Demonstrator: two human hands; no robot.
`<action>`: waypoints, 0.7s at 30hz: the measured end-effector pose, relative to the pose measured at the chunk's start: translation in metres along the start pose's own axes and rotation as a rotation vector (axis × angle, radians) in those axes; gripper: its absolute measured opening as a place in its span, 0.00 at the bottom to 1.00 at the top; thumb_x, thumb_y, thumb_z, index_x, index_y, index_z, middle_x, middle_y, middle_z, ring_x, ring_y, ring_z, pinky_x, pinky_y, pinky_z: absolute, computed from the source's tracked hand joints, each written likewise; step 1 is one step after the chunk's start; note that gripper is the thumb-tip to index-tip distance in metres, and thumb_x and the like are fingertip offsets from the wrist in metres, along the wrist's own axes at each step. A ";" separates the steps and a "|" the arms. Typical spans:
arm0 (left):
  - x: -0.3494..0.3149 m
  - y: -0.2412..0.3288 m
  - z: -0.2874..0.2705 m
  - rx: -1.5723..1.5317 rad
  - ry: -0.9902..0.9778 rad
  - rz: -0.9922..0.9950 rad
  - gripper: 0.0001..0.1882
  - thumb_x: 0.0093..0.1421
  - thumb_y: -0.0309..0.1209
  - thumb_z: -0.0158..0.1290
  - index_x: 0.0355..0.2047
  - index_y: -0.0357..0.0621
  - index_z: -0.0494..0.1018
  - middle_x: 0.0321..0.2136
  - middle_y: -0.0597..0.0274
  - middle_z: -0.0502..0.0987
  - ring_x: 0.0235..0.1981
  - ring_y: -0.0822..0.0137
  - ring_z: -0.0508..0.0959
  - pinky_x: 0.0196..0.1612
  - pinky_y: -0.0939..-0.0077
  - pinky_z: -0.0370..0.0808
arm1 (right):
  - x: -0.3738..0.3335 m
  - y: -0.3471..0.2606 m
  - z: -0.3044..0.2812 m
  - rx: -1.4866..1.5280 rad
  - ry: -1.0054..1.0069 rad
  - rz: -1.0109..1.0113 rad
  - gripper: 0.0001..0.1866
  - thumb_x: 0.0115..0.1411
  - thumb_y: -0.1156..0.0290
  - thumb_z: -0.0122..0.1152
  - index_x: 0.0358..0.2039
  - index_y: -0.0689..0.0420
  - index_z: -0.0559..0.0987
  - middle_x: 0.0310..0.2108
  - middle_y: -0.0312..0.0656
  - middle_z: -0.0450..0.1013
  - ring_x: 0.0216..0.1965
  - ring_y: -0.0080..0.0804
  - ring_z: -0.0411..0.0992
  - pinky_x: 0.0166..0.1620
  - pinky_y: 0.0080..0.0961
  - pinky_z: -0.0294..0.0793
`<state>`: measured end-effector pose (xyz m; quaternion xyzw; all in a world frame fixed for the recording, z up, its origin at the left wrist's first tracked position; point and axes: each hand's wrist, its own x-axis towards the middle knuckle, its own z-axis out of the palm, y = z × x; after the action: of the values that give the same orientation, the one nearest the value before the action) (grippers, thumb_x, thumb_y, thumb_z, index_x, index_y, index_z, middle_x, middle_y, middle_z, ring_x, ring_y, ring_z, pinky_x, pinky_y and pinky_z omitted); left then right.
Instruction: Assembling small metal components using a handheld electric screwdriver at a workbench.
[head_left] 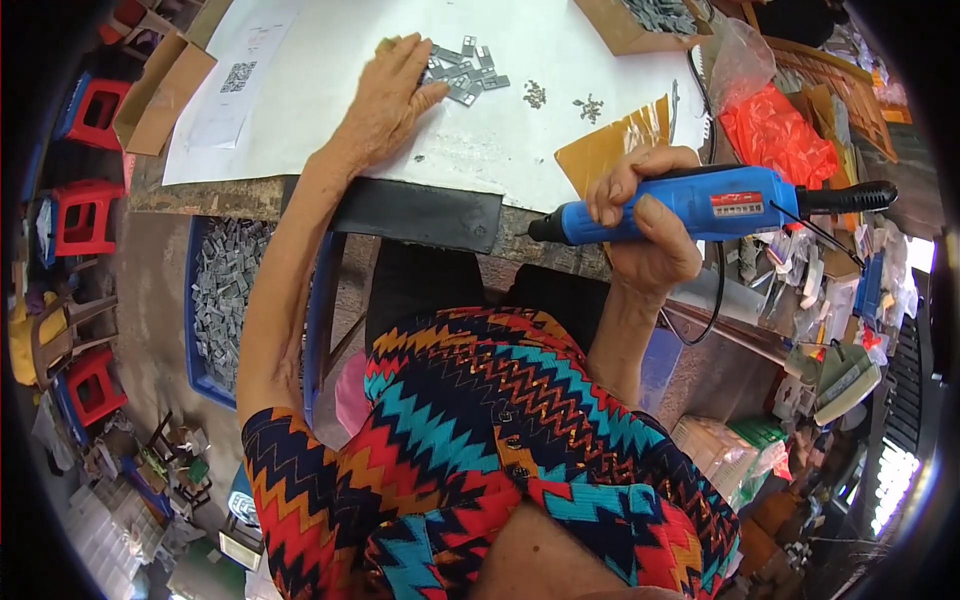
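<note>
My left hand (388,102) rests on the white paper covering the table (300,110), its thumb spread from the fingers. Its fingertips reach the left side of a loose pile of small grey plastic parts (466,74). A blue electric screwdriver (690,200) lies in my right hand (650,235), with fingers and thumb wrapped around its body. The tool is held roughly level over the table's near edge, its black tip toward the left and its cord end to the right. Two little heaps of tiny screws, one nearer (535,94) and one farther right (588,108), sit beside the parts.
A brown sheet (610,150) lies behind the screwdriver. At the back stands a cardboard box (620,35) of grey parts. A black strip (420,215) covers the table's near edge. Below left is a blue crate (192,320) full of parts. A red bag (780,135) lies right.
</note>
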<state>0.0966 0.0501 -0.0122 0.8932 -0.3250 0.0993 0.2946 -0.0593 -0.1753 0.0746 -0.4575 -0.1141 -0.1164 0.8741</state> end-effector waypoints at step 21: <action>-0.001 0.021 0.028 0.363 -0.101 0.066 0.36 0.61 0.56 0.30 0.60 0.42 0.51 0.61 0.52 0.49 0.63 0.56 0.45 0.64 0.62 0.38 | 0.067 0.012 -0.003 -0.344 0.183 -0.435 0.11 0.45 0.84 0.56 0.33 0.65 0.71 0.22 0.45 0.69 0.21 0.33 0.70 0.30 0.29 0.71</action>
<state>0.0817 0.0211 -0.0257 0.9243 -0.3453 0.1211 0.1086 0.0085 -0.1774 0.0846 -0.5514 -0.1089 -0.3593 0.7449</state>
